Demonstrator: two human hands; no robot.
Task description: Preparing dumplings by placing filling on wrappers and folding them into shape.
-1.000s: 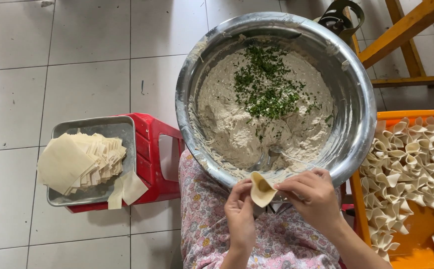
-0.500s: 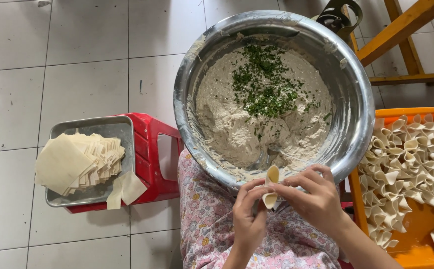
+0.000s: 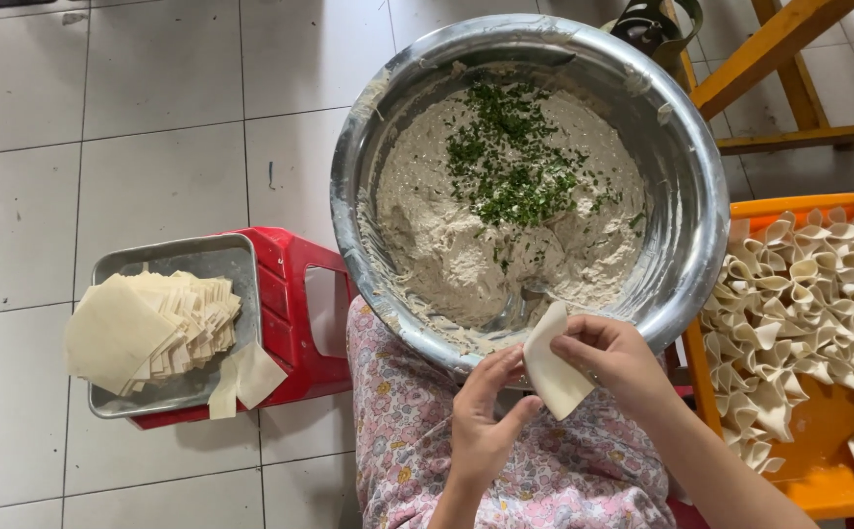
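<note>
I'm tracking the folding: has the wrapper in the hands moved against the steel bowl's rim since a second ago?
Yes. The folded wrapper now hangs just below the steel bowl rim's near edge, slightly right of where it was, pinched by the right hand.
</note>
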